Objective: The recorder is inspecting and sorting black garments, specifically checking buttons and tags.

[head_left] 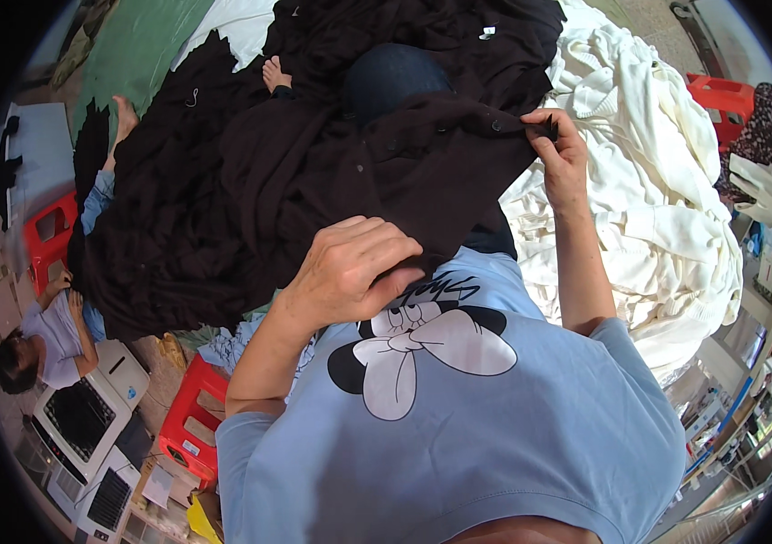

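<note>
A dark brown buttoned garment (422, 195) is spread across my lap, with small buttons along its front band. My right hand (560, 159) pinches its edge at the far right, where a small dark pointed bit shows by the fingers. Over the near left part of the cloth is my left hand (350, 272), its fingers loosely bent and the thumb apart, with nothing seen in it. More dark garments (155, 231) are heaped around on the left and far side.
White knit garments (622, 208) lie piled on the right. A bare foot (275, 74) and a dark blue rounded shape (395, 82) rise among the dark cloth. Red stools (194, 417) stand at the left and far right. Another person (46, 340) sits at the left, near machines.
</note>
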Available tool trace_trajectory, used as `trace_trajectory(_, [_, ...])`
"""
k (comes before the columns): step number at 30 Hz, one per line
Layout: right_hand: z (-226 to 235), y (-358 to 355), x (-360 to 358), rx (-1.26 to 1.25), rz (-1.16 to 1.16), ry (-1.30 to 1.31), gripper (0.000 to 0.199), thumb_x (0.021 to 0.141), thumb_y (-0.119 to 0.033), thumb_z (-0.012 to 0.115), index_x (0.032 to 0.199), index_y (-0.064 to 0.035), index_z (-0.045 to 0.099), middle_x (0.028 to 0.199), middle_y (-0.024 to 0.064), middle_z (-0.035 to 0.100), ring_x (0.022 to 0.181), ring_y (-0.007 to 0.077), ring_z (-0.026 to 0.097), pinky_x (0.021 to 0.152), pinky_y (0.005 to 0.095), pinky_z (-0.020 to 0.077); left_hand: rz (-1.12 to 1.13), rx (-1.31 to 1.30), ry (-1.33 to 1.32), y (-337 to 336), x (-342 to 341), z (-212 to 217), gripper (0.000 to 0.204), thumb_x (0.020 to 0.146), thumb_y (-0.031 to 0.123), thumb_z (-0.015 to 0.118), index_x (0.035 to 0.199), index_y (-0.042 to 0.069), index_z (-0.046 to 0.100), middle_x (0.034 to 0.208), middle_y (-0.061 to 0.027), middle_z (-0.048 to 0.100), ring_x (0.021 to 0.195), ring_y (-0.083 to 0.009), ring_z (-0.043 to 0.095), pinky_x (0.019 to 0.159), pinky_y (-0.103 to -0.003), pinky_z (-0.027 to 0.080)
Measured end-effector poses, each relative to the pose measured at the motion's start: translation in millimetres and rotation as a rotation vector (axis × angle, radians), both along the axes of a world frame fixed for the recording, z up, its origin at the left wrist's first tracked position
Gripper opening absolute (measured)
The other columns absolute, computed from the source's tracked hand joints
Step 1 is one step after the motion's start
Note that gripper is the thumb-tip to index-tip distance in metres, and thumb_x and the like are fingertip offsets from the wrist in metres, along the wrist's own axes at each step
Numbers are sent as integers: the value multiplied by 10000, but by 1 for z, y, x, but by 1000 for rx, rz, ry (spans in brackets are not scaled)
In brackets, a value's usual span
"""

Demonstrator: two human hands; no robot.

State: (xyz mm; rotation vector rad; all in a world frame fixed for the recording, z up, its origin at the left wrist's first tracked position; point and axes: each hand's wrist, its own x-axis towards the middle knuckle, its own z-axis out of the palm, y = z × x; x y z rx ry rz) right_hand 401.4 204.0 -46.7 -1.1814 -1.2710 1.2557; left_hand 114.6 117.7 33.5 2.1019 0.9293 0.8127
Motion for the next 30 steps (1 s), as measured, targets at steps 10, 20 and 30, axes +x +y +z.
trace_trajectory(10, [0,-4,9,53,9,-3,167,864,36,547,1011,7,621,981,15,599,930,80,543,859,194,403,-8,34,106,-2,-13,43,226,604,9,665,821,26,605,795,-66,558,674,-236,598,573,-324,483])
trace_trajectory(20, [41,1,-13,70,-42,100,115,880,-28,579,990,-16,610,879,-43,566,797,32,494,722,168,378,515,299,-227,-8,-50,82,277,667,-29,579,944,-33,593,748,-172,627,672,-265,631,585,-311,500])
trace_trajectory(30, [143,21,-143,594,557,23,94,846,9,617,938,-9,614,824,54,612,726,99,593,642,226,454,373,-408,-165,30,-39,87,411,863,48,584,1268,58,517,775,-87,630,553,-122,579,525,-275,472])
